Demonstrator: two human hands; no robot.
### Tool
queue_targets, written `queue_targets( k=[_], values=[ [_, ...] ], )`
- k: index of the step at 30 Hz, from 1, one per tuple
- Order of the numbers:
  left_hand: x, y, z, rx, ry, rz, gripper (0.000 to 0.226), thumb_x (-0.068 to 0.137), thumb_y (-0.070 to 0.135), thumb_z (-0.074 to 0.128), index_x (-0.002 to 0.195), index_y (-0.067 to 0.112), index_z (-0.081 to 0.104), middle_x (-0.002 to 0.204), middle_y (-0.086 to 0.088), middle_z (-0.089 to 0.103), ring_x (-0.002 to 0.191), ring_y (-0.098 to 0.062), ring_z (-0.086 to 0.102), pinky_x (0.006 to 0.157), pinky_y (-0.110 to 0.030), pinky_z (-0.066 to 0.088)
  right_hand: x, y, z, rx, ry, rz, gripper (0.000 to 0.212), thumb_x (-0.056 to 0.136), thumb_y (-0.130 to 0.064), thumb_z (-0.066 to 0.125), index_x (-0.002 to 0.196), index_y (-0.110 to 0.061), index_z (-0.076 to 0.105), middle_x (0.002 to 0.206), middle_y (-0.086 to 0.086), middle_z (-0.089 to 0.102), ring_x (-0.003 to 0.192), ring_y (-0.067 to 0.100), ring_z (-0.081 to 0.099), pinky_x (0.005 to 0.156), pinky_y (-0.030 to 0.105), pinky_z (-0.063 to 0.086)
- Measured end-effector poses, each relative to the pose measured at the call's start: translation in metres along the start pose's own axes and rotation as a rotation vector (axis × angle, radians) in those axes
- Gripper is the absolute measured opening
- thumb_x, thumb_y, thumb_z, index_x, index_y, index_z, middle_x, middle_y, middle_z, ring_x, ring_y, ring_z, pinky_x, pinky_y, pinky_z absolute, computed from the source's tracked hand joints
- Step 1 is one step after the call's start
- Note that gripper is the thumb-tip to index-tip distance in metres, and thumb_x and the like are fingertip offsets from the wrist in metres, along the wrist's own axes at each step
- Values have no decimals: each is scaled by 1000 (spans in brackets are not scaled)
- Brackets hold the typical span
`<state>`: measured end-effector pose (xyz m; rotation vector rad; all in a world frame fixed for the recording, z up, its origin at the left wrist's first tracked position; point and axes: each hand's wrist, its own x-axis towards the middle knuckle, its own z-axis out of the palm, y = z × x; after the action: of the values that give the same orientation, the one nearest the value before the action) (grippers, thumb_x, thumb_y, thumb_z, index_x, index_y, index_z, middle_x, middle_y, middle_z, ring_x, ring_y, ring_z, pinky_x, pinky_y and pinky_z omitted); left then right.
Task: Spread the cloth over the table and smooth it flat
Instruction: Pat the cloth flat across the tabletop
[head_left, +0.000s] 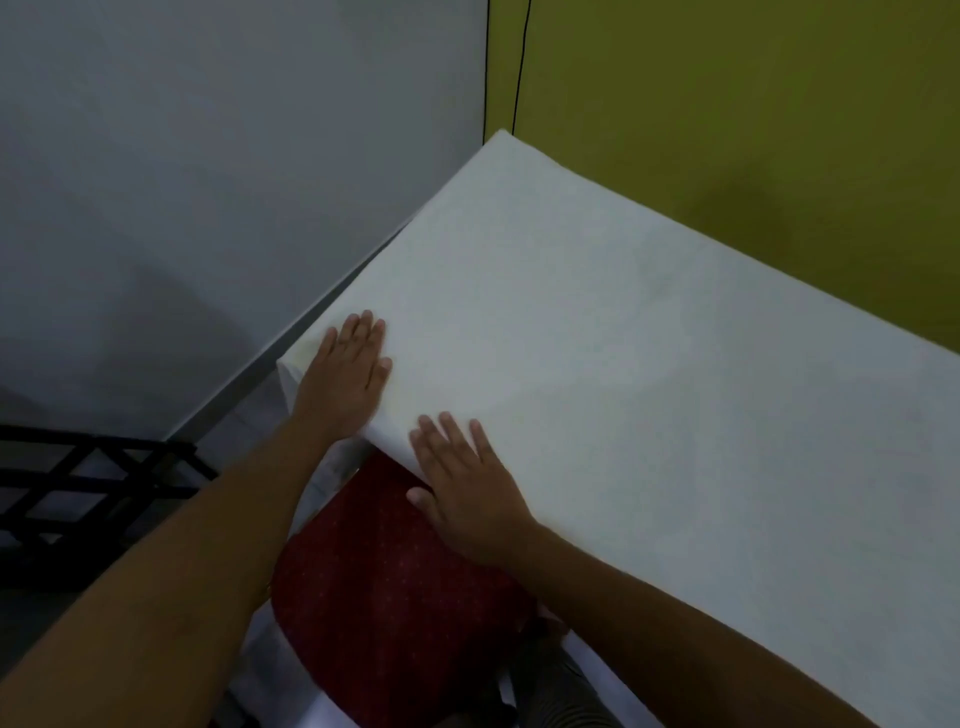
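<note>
Whole table hidden under cloth; cloth cut off at R & btm edges. Dark, blurry black rack cut off at L edge.

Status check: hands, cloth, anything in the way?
Hands: left hand flat on the cloth by its near corner, right hand flat at the near edge. Cloth looks smooth. Red fabric sits below that edge.

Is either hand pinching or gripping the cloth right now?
No, the left hand and right hand both lie flat on the white cloth, fingers straight, near its corner.
</note>
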<state>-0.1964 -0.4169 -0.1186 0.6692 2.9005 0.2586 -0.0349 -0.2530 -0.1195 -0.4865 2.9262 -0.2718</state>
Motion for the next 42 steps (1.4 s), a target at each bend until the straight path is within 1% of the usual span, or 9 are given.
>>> queue_targets(
  k=[3, 7, 11, 14, 20, 27, 36, 39, 42],
  values=[
    [-1, 0, 0, 16, 12, 3, 66, 94, 40, 10, 151, 6, 12, 160, -13, 9, 149, -23, 4, 120, -36, -5, 2, 20, -10, 99, 10, 5, 57, 102, -38, 28, 150, -9, 19, 158, 10, 19, 147, 30, 11, 119, 45, -1],
    [-15, -1, 3, 12, 60, -60, 65, 95, 40, 12, 151, 7, 12, 160, -11, 8, 149, -22, 4, 118, -39, -8, 19, 83, -29, 163, 164, 387, 54, 103, -32, 29, 150, -9, 18, 159, 12, 17, 148, 29, 8, 119, 43, -2],
    [-44, -17, 12, 26, 73, -110, 69, 94, 45, 7, 151, 8, 13, 160, -9, 7, 149, -21, 0, 117, -39, -13, 46, 104, -29, 92, 122, 593, 59, 102, -40, 18, 152, -10, 12, 161, 9, 8, 148, 26, 1, 119, 50, -1],
    [-58, -34, 14, 31, 127, -144, 69, 95, 46, 7, 151, 8, 14, 160, -9, 6, 147, -20, -1, 118, -42, -10, 67, 71, -22, 52, 107, 501, 61, 101, -44, 17, 152, -11, 9, 161, 8, 6, 148, 26, -1, 119, 52, -3],
    [-63, -40, 11, 71, 136, -156, 66, 96, 43, 9, 152, 8, 13, 160, -9, 7, 148, -20, -1, 117, -46, -10, 64, -5, -7, 33, -10, -19, 60, 102, -45, 18, 152, -14, 8, 161, 6, 6, 148, 23, -3, 119, 48, -5],
    [-39, -37, 6, 118, 140, -196, 59, 102, 36, 23, 152, 9, 5, 161, -12, 1, 149, -27, -1, 116, -53, -8, 109, 53, -29, 78, 87, 452, 57, 102, -39, 18, 152, -12, 11, 161, 7, 8, 148, 27, 0, 119, 51, -2],
    [-37, -30, 0, 112, 99, -237, 60, 102, 30, 24, 152, 6, 2, 161, -15, -1, 149, -29, -2, 118, -56, -4, 42, -46, -2, 161, 66, -78, 55, 101, -36, 30, 150, -11, 23, 158, 8, 22, 147, 28, 13, 118, 48, -1],
    [-30, 9, 0, 121, 117, -311, 63, 99, 26, 27, 151, 4, 0, 160, -16, -3, 149, -28, -4, 115, -59, -6, 12, 3, -15, 251, 267, 312, 50, 101, -26, 34, 147, -9, 30, 156, 12, 27, 145, 34, 18, 117, 51, 1],
    [-27, 83, 13, 62, 133, -33, 63, 98, 25, 31, 152, 7, 3, 161, -14, 0, 149, -27, 0, 116, -53, -6, -23, 73, -27, 208, 234, 717, 52, 103, -32, 25, 151, -11, 19, 160, 7, 14, 148, 28, 4, 119, 51, -1]
  ],
)
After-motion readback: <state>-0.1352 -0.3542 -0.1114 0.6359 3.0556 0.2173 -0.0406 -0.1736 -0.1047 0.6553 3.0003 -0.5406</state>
